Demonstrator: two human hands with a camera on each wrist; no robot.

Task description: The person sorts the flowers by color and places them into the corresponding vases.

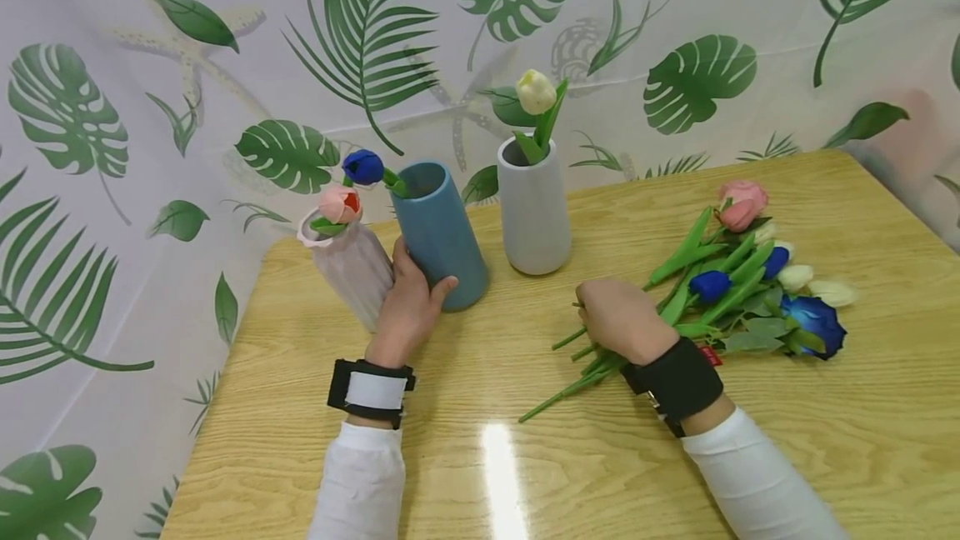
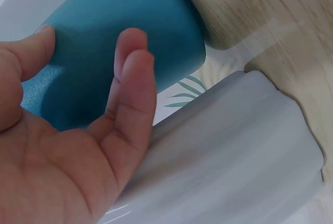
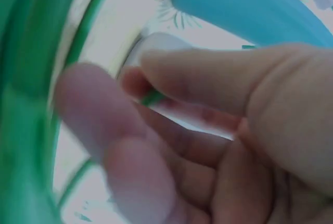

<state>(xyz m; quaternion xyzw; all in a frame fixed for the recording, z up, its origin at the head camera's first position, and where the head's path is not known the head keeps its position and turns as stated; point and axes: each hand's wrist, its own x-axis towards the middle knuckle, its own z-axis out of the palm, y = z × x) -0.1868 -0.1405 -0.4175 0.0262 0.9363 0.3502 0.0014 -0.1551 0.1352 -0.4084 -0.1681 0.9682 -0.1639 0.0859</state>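
Observation:
My left hand [image 1: 411, 307] is between the blue vase [image 1: 442, 240] and the ribbed pale vase [image 1: 348, 269]. Its thumb [image 2: 39, 52] lies against the blue vase, while the other fingers extend loosely beside it. At the right, my right hand [image 1: 622, 319] reaches over a bunch of artificial flowers. In the right wrist view, its thumb and forefinger pinch a thin green flower stem [image 3: 152, 98]; which bloom it belongs to is hidden. A blue tulip [image 1: 363, 167] leans from the blue vase, and a pink tulip [image 1: 341, 203] stands in the ribbed one.
A white vase [image 1: 534, 215] holding a cream tulip [image 1: 536, 92] stands behind, near the leaf-print cloth [image 1: 420, 48]. Across the right of the wooden table [image 1: 450, 457] lie a pink rose [image 1: 742, 204], a large blue rose [image 1: 813, 325], and several blue and white tulips.

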